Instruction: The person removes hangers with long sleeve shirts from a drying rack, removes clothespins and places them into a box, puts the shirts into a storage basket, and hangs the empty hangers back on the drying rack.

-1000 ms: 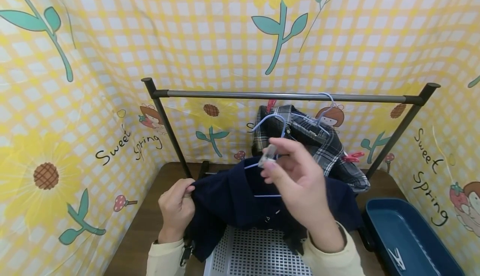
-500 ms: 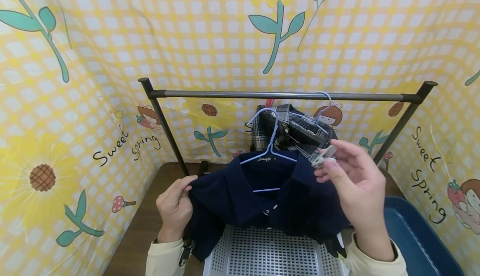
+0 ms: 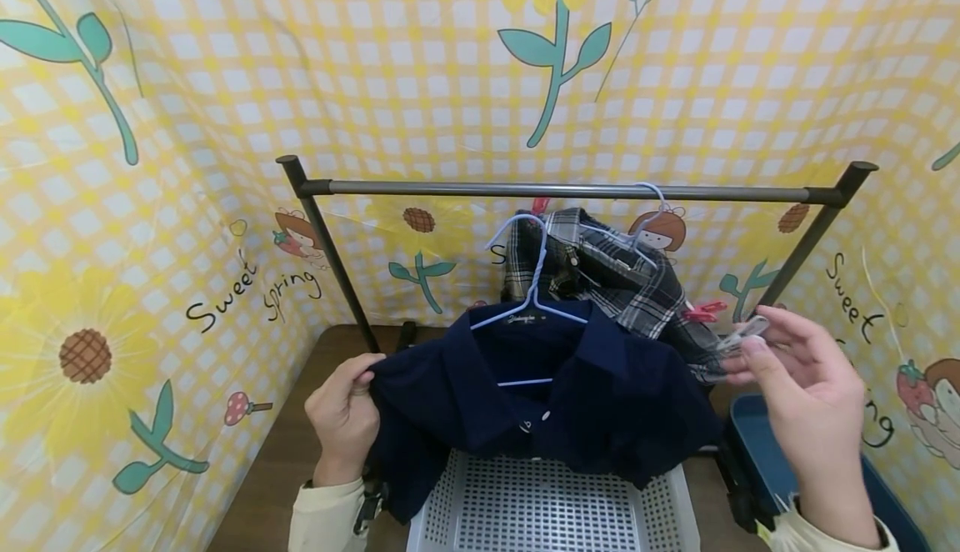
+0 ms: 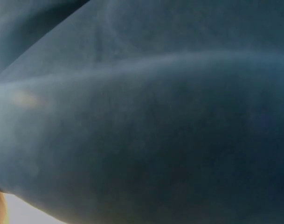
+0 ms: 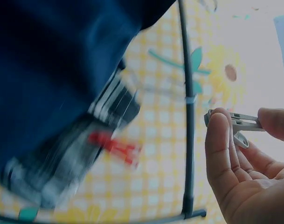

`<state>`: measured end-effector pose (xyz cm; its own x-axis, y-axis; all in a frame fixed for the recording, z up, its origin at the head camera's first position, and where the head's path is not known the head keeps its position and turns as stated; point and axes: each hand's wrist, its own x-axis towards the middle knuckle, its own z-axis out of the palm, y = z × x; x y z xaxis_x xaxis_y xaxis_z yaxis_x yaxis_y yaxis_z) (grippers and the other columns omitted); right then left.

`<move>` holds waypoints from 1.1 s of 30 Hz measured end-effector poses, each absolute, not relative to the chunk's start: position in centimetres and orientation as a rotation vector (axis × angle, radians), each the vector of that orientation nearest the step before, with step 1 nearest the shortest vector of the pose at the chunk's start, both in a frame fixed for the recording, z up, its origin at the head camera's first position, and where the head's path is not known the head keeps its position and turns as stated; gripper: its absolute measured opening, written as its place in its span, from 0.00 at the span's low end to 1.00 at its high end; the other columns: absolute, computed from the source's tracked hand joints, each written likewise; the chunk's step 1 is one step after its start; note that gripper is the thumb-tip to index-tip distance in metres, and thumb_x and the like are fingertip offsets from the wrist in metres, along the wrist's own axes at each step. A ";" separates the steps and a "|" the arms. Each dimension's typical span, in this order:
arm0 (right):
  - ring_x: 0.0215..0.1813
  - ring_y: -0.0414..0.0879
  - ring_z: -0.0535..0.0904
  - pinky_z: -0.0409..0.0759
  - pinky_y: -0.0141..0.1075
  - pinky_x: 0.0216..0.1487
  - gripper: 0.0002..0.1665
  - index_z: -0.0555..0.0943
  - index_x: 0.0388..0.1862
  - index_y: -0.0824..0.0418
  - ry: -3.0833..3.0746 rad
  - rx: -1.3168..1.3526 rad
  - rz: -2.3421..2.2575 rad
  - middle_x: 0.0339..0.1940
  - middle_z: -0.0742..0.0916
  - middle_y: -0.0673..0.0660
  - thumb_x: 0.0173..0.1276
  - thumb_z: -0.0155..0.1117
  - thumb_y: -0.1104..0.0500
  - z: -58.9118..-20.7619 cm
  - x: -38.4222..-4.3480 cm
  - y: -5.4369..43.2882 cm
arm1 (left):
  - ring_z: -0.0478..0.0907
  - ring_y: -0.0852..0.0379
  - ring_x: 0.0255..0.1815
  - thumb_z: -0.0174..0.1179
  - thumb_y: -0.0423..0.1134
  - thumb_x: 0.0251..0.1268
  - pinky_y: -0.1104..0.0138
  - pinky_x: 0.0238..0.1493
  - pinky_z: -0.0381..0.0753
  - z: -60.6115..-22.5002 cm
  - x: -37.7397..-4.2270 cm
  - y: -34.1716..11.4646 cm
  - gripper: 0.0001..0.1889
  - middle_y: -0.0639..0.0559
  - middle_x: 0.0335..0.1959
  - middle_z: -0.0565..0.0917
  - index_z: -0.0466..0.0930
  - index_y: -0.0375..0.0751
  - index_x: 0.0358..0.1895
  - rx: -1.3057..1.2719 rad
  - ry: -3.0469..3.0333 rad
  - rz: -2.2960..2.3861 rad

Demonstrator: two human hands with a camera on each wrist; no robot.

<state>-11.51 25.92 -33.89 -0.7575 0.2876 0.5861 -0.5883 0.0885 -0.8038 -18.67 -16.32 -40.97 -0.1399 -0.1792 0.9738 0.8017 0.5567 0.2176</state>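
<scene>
In the head view my left hand [image 3: 345, 419] pinches the left shoulder of a navy collared shirt [image 3: 637, 385]. That shirt is on a light blue hanger [image 3: 536, 273] whose hook stands free below the rack's bar. Navy cloth fills most of the left wrist view. Off to the shirt's right, my right hand [image 3: 817, 402] pinches a whitish clothespin [image 5: 244, 122] between thumb and fingers, apart from the cloth. Behind the navy shirt a plaid shirt [image 3: 637, 293] hangs on the bar by another hanger, with a red clothespin [image 3: 705, 312] at its right side.
A dark metal rack [image 3: 480, 190] spans the brown table [image 3: 270, 469]. Under the navy shirt stands a white perforated basket [image 3: 547, 506]. A blue tray [image 3: 757, 427] lies at the right, partly behind my right hand. Yellow checked cloth surrounds everything.
My right hand has moved from over the shirt's collar out to the right, carrying the clothespin. The left hand keeps its pinch on the shoulder, and the hanger has shifted slightly left.
</scene>
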 end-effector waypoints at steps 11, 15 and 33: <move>0.28 0.29 0.82 0.79 0.21 0.31 0.21 0.76 0.64 0.65 -2.125 -0.209 1.247 0.38 0.82 0.38 0.74 0.62 0.67 -37.7 -11.1 31.8 | 0.80 0.52 0.20 0.56 0.45 0.74 0.79 0.38 0.76 -41.1 -18.4 -16.4 0.25 0.37 0.20 0.82 0.82 0.25 0.26 -0.498 -1.428 -0.965; 0.29 0.22 0.78 0.77 0.20 0.28 0.24 0.71 0.66 0.71 -2.284 -0.278 1.133 0.39 0.81 0.36 0.77 0.60 0.61 -39.7 -11.0 34.1 | 0.79 0.52 0.19 0.56 0.46 0.75 0.80 0.38 0.76 -41.2 -18.4 -16.6 0.25 0.37 0.20 0.82 0.81 0.25 0.26 -0.478 -1.433 -0.963; 0.41 0.65 0.84 0.75 0.59 0.41 0.33 0.67 0.59 0.83 -2.986 -0.470 0.890 0.38 0.86 0.70 0.77 0.58 0.52 -48.3 -12.6 42.6 | 0.77 0.57 0.19 0.55 0.51 0.74 0.81 0.35 0.73 -41.4 -18.1 -17.0 0.29 0.36 0.17 0.79 0.78 0.24 0.24 -0.414 -1.403 -0.973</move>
<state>-12.58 42.56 -48.27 -0.9555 0.2800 -0.0933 0.2854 0.7959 -0.5339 -18.07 -17.00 -41.38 -0.1194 -0.3216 0.9393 0.7671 0.5707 0.2929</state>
